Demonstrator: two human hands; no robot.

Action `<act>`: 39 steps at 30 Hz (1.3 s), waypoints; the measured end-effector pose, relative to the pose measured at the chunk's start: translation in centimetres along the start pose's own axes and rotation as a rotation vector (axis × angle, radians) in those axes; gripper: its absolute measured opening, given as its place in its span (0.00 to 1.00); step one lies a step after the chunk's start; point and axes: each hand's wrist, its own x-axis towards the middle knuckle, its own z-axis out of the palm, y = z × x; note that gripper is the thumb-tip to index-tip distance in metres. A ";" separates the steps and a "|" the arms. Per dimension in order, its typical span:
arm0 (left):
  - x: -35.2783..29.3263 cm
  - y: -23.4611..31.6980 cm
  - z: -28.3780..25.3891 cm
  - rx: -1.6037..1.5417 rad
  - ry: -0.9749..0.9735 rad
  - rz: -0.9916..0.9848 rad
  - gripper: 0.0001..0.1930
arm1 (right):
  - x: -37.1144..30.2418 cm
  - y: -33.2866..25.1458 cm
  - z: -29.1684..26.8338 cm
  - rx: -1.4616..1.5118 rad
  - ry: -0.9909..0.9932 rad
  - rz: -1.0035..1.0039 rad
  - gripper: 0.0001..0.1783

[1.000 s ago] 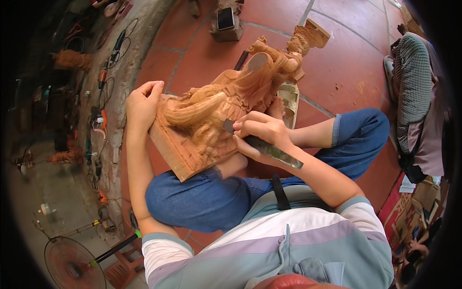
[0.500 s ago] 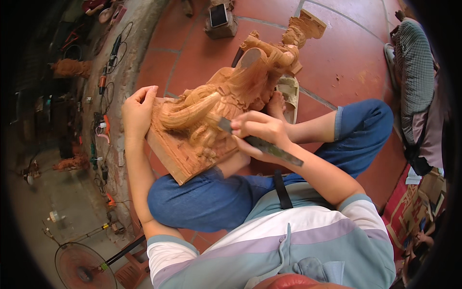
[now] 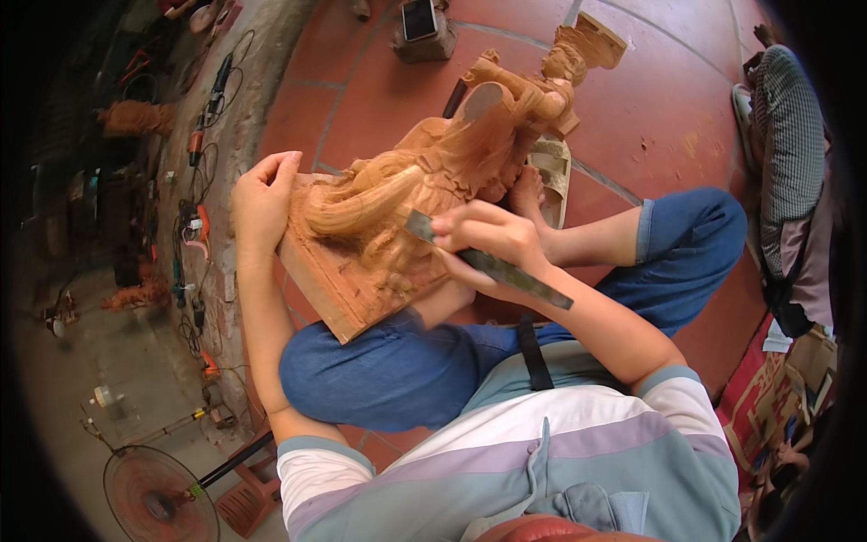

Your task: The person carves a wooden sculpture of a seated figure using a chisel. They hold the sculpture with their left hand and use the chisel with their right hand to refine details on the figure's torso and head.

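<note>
A carved wooden statue lies slantwise across my lap, its square base toward my left knee and its head end far off at the upper right. My left hand is closed over the far left edge of that base. Pinched in my right hand is a flat, dark grey-green strip; its exact kind is hard to tell. The front end of the strip lies against the carved folds near the middle of the statue. Its tail sticks out past my right wrist.
A phone rests on a block on the red tiles. At the left, power tools and cables line a low ledge, with a fan below. Another person's patterned clothing shows at the right, above cardboard.
My right hand and the strip have shifted only slightly against the carving. The whole view has moved a little; my left hand keeps its hold on the base.
</note>
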 end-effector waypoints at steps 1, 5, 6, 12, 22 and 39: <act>-0.1 0.0 0.1 -0.010 0.004 0.012 0.16 | -0.4 -0.1 -0.4 -0.016 0.000 0.004 0.07; -0.1 0.7 -0.1 0.016 0.014 -0.008 0.15 | 0.5 -1.4 -0.9 -0.039 -0.085 0.084 0.06; -0.1 0.5 -0.2 0.021 0.013 -0.015 0.15 | 1.2 -1.6 -0.6 -0.018 -0.089 0.043 0.06; -0.5 1.2 0.0 0.009 0.023 -0.032 0.15 | 0.0 -0.6 -0.9 -0.008 -0.051 0.033 0.06; -0.3 0.6 -0.2 0.052 0.006 -0.021 0.15 | 2.3 -1.3 -2.1 0.046 -0.144 0.029 0.08; -0.3 0.6 -0.2 0.127 0.036 0.014 0.17 | 13.5 -0.3 -0.9 -0.239 -0.922 0.030 0.09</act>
